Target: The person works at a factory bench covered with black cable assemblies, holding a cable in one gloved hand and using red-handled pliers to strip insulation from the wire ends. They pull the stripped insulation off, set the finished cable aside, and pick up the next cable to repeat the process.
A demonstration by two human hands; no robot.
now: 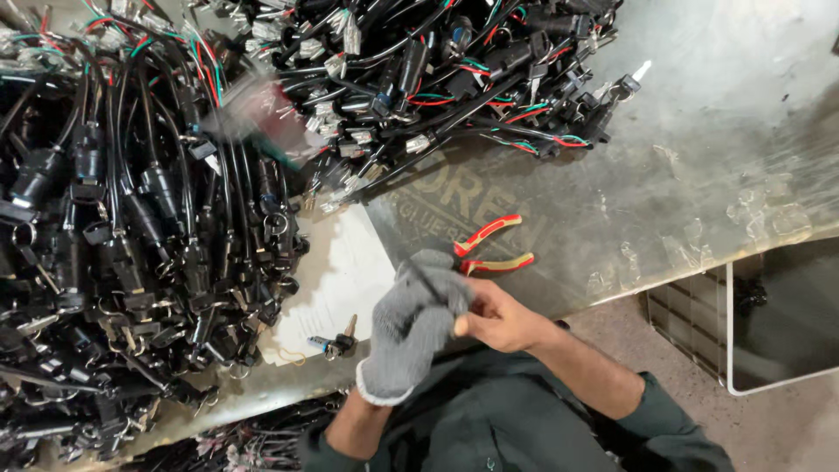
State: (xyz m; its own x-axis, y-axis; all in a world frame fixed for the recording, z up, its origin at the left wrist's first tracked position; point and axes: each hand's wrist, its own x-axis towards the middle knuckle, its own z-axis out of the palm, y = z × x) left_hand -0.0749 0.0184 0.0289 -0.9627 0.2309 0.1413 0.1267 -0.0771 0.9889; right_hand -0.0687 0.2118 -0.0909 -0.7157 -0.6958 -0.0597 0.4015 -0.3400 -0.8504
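Note:
My left hand, in a grey knit glove, is closed on a thin black cable near the table's front edge. My bare right hand is right beside it, its fingers pinching at the glove or the cable; which one I cannot tell. Red-and-yellow handled pliers lie on the table just beyond both hands. A blurred cable piece shows over the pile at upper left.
Big heaps of black wired harnesses with connectors fill the left and top. A small key set lies on white paper. The plastic-covered table extends right; a dark crate sits below its edge.

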